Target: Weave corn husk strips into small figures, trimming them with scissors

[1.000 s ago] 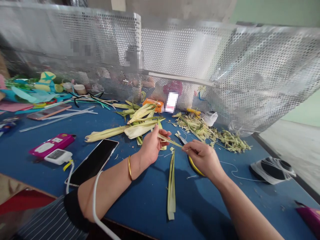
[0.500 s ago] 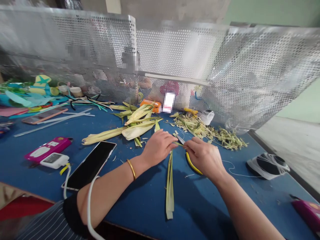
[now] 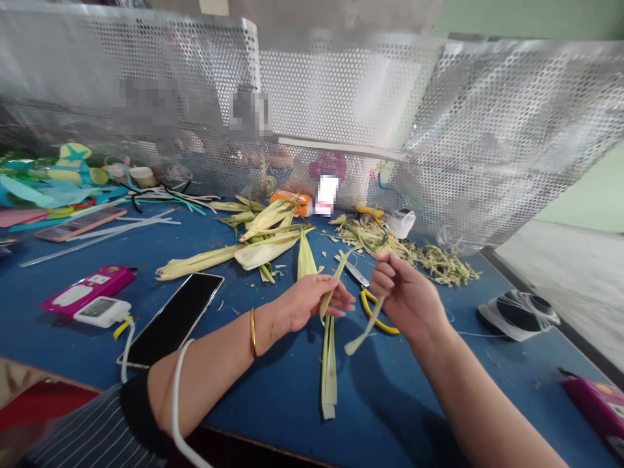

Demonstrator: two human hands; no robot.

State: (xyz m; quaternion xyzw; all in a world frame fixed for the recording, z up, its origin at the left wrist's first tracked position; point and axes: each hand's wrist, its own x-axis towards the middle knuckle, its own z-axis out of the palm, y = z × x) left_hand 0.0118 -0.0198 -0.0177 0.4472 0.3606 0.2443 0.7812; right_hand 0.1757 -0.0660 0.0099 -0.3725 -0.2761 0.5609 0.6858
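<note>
Left hand: thumb and fingers held husk strip.
Right hand: curled fingers gripped second strip.
Strip position: above blue table.
Strip handling: probably light, pliable, splittable; ends suited pinching.

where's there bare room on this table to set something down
Bare blue table shows between the left forearm and the husk strip lying on it, and between the magenta device, the black phone and the white strips. The middle and back are crowded: husk pile, scissors, shredded husk.
</note>
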